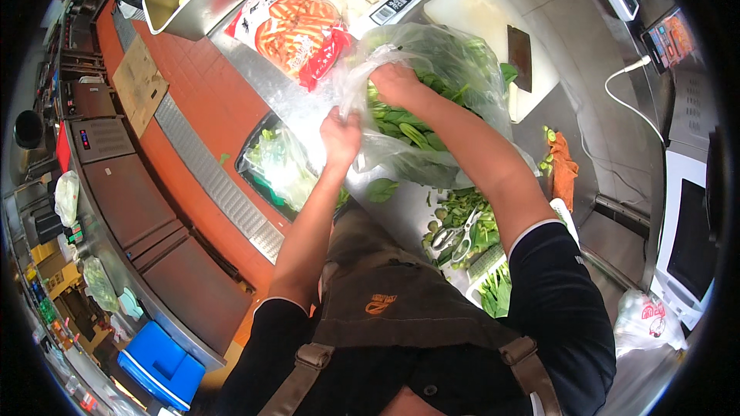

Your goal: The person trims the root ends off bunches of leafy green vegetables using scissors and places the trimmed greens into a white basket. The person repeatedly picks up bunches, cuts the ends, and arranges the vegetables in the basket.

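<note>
A large clear plastic bag [439, 46] lies on the steel counter [260, 75], holding leafy greens [410, 127] with pale green stems. At its mouth, my left hand [341, 136] pinches the edge of the plastic. My right hand [396, 84] reaches inside the bag over the stems. Its fingertips are hidden among plastic and greens, so I cannot tell whether they grip anything. One loose leaf [381, 189] rests on the counter just below the bag. Nearer my body, kitchen scissors [459, 235] lie on a heap of cut greens [468, 208].
A cleaver [519, 58] lies on a white cutting board [485, 6] at right. Printed food packs [298, 29] and a steel pan [202, 3] of yellow pieces stand beyond. A dark bin [245, 159] holds bagged vegetables at left. An orange cloth [562, 170] sits right.
</note>
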`<control>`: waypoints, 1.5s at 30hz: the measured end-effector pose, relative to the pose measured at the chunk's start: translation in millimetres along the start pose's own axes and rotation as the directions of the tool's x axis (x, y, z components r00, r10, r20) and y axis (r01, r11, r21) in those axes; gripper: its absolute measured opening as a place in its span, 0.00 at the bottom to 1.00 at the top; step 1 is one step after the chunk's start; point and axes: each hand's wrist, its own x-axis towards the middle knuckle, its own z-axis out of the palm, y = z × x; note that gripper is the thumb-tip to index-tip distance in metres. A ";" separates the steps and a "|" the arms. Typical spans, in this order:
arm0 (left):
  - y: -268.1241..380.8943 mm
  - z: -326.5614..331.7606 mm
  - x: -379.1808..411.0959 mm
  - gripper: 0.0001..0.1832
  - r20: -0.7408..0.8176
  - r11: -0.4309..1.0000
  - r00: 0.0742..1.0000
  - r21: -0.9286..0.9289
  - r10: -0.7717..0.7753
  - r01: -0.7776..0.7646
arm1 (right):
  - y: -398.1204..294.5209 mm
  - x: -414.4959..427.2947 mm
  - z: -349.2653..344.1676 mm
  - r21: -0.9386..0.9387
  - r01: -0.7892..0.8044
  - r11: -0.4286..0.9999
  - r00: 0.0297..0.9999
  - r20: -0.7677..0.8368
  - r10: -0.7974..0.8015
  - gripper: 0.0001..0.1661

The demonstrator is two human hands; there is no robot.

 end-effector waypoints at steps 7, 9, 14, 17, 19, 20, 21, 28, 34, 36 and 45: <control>28.1 -12.7 -2.6 0.11 -0.018 0.995 0.997 0.066 0.074 -0.073 | 29.0 -5.1 -14.2 -0.008 0.205 0.979 0.965 -0.168 -0.203 0.22; 21.9 -15.0 2.0 0.11 -0.033 0.994 0.996 0.079 0.083 -0.080 | 28.0 -9.5 -25.7 0.023 0.184 0.983 0.980 -0.087 -0.182 0.19; 31.4 -23.4 -2.9 0.17 -0.033 0.996 0.999 0.088 0.027 -0.024 | 26.5 -33.7 -46.4 0.064 0.129 0.990 0.991 0.010 -0.130 0.17; 8.4 -18.4 1.5 0.17 -0.101 0.999 0.994 -0.032 0.040 -0.043 | 26.0 -50.5 -56.8 0.187 0.231 0.955 0.969 -0.137 -0.207 0.18; 9.2 -15.1 -0.4 0.17 -0.127 0.993 0.992 -0.112 0.020 -0.034 | 27.8 -54.7 -59.1 0.133 0.227 0.965 0.970 -0.115 -0.212 0.18; 9.6 -14.0 -2.0 0.18 -0.132 0.995 0.991 -0.099 0.009 -0.023 | 28.8 -57.0 -60.4 0.106 0.225 0.969 0.971 -0.104 -0.214 0.19; 16.4 -15.0 -4.3 0.20 -0.137 0.996 0.991 -0.087 0.000 -0.012 | 30.4 -59.1 -61.7 0.108 0.258 0.960 0.962 -0.118 -0.245 0.19; 77.0 -26.3 -28.9 0.37 -0.154 0.825 0.842 0.353 0.517 -0.442 | 38.1 -116.0 -102.2 0.379 0.201 0.903 0.955 -0.280 -0.095 0.24; 115.0 -1.0 -52.4 0.32 0.220 0.983 0.959 -0.090 0.177 -0.161 | 44.1 -145.6 -119.3 0.547 0.086 0.833 0.941 -0.318 0.112 0.25; 97.5 26.2 -39.0 0.35 0.345 0.982 0.923 -0.139 0.171 -0.130 | 48.7 -150.0 -118.3 0.555 0.139 0.820 0.927 -0.364 0.089 0.25; 95.0 81.0 1.0 0.49 0.535 0.857 0.681 -0.419 0.501 -0.301 | 65.7 -171.4 -100.7 0.667 0.209 0.715 0.909 -0.401 0.109 0.33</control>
